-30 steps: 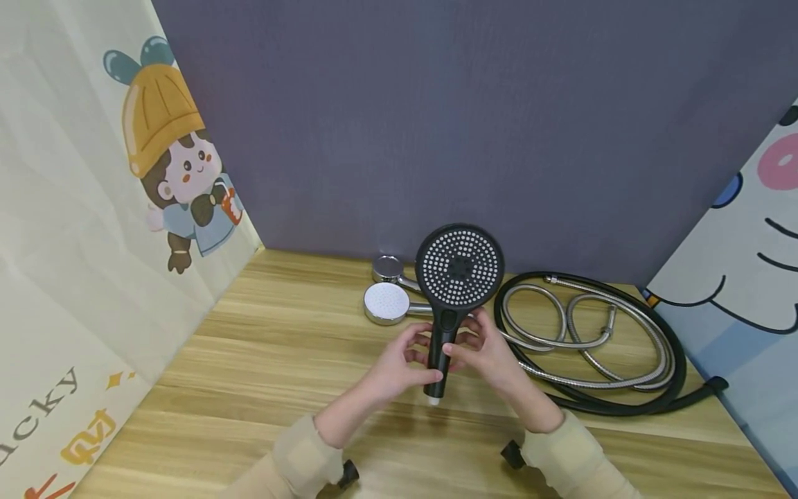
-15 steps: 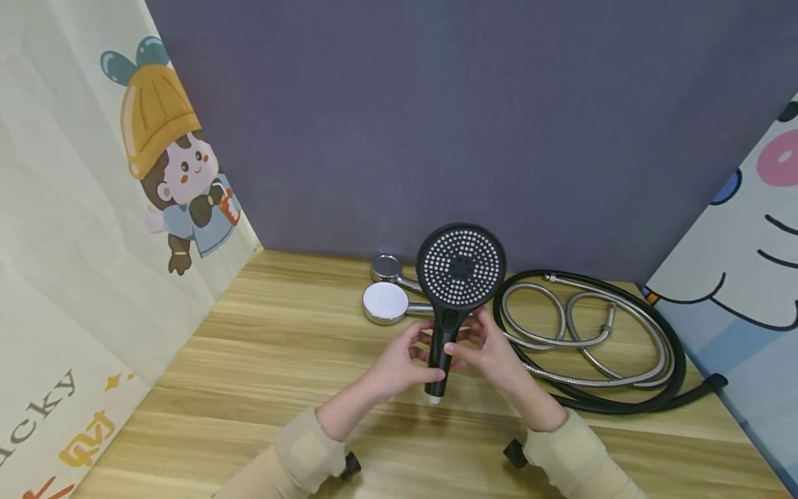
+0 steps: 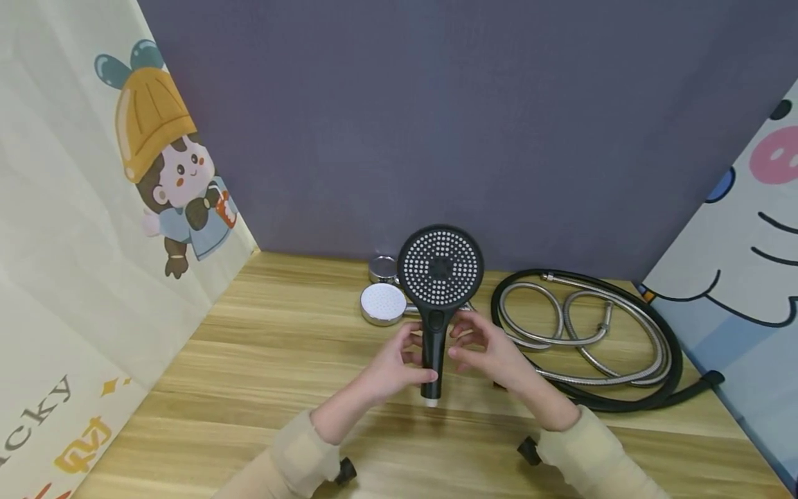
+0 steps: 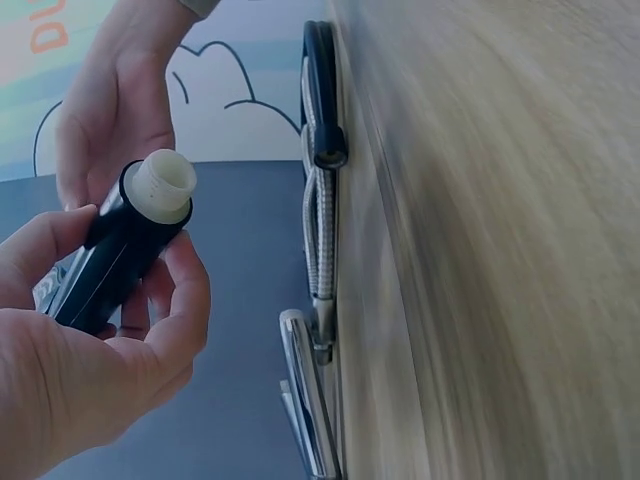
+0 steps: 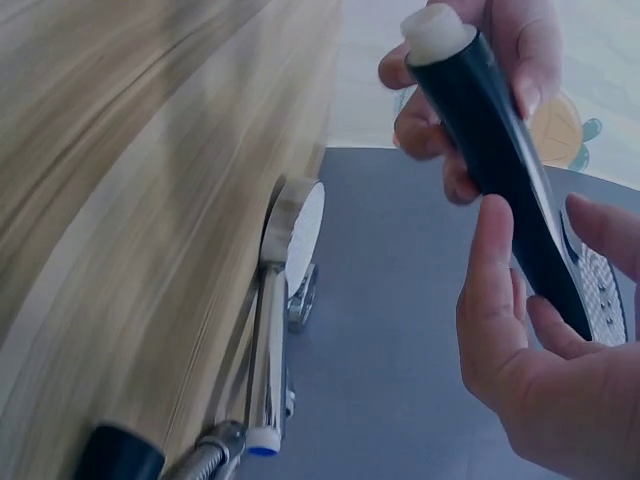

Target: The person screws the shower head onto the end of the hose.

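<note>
A large black shower head is held up above the table, its spray face toward the head camera. My left hand grips its handle, thumb across the front and fingers behind. My right hand is just right of the handle, fingers loosely bent and thumb off it. In the left wrist view a white stub sticks out of the handle's end. Behind the black head, a chrome shower head with a white face and a smaller chrome one lie on the table, partly hidden.
Coiled hoses lie at the right: a thick black hose around silver metal hoses. The wood-grain table backs onto a dark grey panel. Printed cartoon sheets stand at both sides.
The black shower head has shifted slightly left with my left hand and turned more upright. My right hand has moved right, its thumb coming away from the handle.
</note>
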`<action>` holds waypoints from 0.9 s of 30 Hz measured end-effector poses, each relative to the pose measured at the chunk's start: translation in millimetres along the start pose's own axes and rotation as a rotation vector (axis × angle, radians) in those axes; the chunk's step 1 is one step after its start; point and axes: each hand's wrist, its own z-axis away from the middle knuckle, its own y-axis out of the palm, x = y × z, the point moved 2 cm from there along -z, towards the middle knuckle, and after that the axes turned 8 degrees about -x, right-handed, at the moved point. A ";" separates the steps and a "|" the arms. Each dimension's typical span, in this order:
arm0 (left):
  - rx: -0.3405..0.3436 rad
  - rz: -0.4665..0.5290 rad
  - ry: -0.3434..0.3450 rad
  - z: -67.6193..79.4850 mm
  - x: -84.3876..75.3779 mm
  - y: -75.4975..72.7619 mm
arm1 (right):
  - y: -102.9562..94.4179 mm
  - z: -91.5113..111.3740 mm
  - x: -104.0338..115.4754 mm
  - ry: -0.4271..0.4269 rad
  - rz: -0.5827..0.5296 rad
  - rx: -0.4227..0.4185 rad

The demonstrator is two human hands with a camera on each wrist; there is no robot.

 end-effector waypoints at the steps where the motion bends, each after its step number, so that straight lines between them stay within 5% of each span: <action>1: -0.007 0.006 -0.005 0.5 -0.1 -1.5 | -1.7 0.0 0.1 -0.011 0.022 0.000; 12: -0.068 0.081 -0.071 5.6 3.0 -17.9 | -23.6 4.0 -7.4 -0.123 0.165 -0.001; 27: -0.148 0.126 -0.058 12.6 -3.5 -37.9 | -48.3 14.1 -12.8 -0.206 0.404 -0.017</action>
